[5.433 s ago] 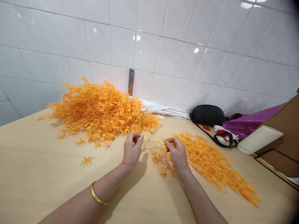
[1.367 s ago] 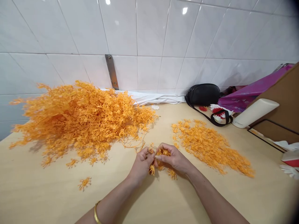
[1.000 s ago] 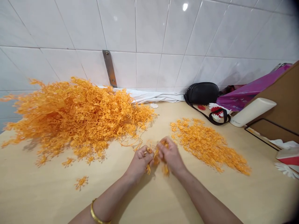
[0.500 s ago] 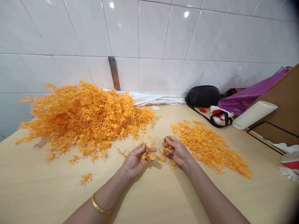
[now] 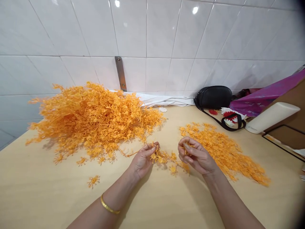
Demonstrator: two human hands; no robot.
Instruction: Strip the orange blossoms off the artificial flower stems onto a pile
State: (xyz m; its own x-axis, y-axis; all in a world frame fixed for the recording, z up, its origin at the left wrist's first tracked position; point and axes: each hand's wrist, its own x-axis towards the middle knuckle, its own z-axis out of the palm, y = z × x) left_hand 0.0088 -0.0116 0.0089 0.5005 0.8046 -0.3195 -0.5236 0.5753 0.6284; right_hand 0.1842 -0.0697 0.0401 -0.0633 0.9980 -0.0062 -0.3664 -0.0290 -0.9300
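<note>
My left hand [image 5: 144,159] pinches a thin stem of small orange plastic flowers [image 5: 162,157], which hang to the right of the fingertips. Between the hands, more orange blossoms droop close to the table. My right hand [image 5: 195,154] is closed, with bits of orange flower showing between thumb and fingers; how many it holds is hidden. To the left rises a big tangled heap of orange flower stems [image 5: 95,117]. On the right, partly behind my right hand, spreads a flatter pile of loose orange flowers [image 5: 228,152]. A single orange flower [image 5: 93,181] lies at the front left.
A black bag [image 5: 214,97] with a strap stands by the tiled wall [image 5: 158,74]. Red and white flowers [image 5: 228,116] lie beside it. A cream bottle [image 5: 273,117] leans near a cardboard box [image 5: 295,108]. A metal strip [image 5: 120,73] is fixed to the wall.
My right hand has moved right, away from my left hand, with orange flower bits in its fingers. The view has shifted slightly left. My left hand keeps its pinch on the stem.
</note>
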